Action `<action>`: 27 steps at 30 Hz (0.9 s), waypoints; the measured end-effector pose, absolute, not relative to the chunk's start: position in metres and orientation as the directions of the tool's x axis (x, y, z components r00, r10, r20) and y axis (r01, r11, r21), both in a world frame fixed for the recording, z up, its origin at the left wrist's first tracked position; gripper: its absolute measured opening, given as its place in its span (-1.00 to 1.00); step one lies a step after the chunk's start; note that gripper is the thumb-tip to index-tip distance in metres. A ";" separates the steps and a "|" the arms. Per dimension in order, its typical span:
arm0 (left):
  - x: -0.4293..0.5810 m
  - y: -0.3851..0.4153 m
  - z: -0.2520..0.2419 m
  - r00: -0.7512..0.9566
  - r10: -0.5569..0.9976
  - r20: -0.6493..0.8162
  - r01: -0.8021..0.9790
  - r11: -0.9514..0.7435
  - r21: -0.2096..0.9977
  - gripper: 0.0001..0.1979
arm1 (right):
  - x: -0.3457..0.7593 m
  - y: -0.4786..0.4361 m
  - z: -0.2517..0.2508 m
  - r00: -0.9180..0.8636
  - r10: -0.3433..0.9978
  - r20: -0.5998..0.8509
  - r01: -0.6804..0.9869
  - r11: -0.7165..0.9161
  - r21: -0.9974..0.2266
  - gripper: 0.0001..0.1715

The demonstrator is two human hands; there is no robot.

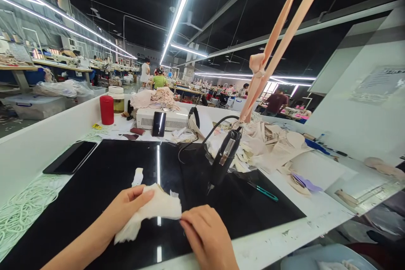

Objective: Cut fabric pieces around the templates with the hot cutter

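A piece of soft white fabric (161, 204) is stretched between my two hands, over a glossy black board (120, 164). My left hand (131, 202) pinches its left part between thumb and fingers, and a loose flap hangs below. At the fabric's right end, my right hand (205, 228) has its thumb and forefinger pressed together on the edge. Just behind the fabric lies a small white scrap (137, 177). A black handheld tool (226, 152) hangs tip down from a knotted peach strap (278, 46), beyond my right hand.
Teal-handled thread snips (264, 192) lie on the board's right side. A black tablet or large phone (71, 158) rests at left, beside pale green cord (31, 206). Behind stand a red container (106, 109), a white box (145, 119) and a phone (158, 124). Fabric scraps (268, 143) pile at right.
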State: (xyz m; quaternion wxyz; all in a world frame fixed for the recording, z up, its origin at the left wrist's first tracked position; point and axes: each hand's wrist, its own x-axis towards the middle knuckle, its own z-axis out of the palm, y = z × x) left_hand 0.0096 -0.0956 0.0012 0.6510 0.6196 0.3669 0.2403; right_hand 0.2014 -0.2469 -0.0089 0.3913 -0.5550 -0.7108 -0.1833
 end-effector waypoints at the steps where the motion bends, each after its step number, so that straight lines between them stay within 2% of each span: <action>1: 0.010 -0.096 0.000 0.613 0.777 -0.146 0.151 0.066 0.986 -0.37 | 0.203 -0.250 -0.003 -0.032 0.651 0.758 0.923 0.311 -0.228 -0.82; 5: 0.011 -0.099 -0.003 0.655 0.753 -0.061 0.207 -0.101 0.973 -0.41 | 0.191 -0.252 0.014 0.164 0.652 0.741 0.799 0.352 -0.487 -0.83; 7: 0.013 -0.102 -0.004 0.669 0.743 -0.021 0.239 -0.188 0.953 -0.44 | 0.176 -0.244 0.015 0.181 0.674 0.716 0.725 0.401 -0.560 -0.85; 10: 0.015 -0.107 -0.003 0.681 0.730 0.054 0.269 -0.318 0.909 -0.50 | 0.154 -0.229 0.009 0.115 0.708 0.696 0.659 0.470 -0.587 -0.80; 14: 0.015 -0.111 -0.003 0.699 0.710 0.087 0.279 -0.383 0.881 -0.62 | 0.144 -0.216 -0.002 0.076 0.734 0.675 0.665 0.467 -0.582 -0.77; 20: 0.014 -0.111 -0.001 0.664 0.743 0.083 0.305 -0.370 0.877 -0.47 | 0.155 -0.219 -0.010 0.100 0.781 0.617 0.642 0.423 -0.639 -0.74; 27: 0.015 -0.112 -0.010 0.642 0.761 0.098 0.299 -0.365 0.882 -0.43 | 0.162 -0.218 -0.025 0.193 0.805 0.561 0.617 0.345 -0.707 -0.70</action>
